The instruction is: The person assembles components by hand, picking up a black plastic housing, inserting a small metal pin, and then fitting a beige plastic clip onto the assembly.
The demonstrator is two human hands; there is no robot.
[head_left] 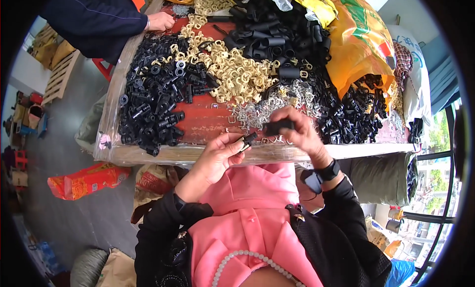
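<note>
Over the table's near edge, my left hand (216, 157) pinches a small black plastic fitting (251, 137) with a pale cream piece on it. Close to its right, my right hand (306, 134) has its fingers around a short black plastic sleeve (279, 127), slightly blurred. The two parts are near each other, apparently apart. Just beyond my hands lies a heap of silvery wire clips (274, 103). Behind that, cream plastic rings (237, 74) are piled up. Black fittings (153, 109) cover the table's left side, and larger black sleeves (262, 40) are heaped at the back.
Another person's hand (161, 21) rests at the table's far left. More small black parts (354, 121) lie on the right, before an orange bag (358, 44) spilling parts. The red tabletop (198, 121) has a wrapped front edge. A red bag (89, 180) lies on the floor.
</note>
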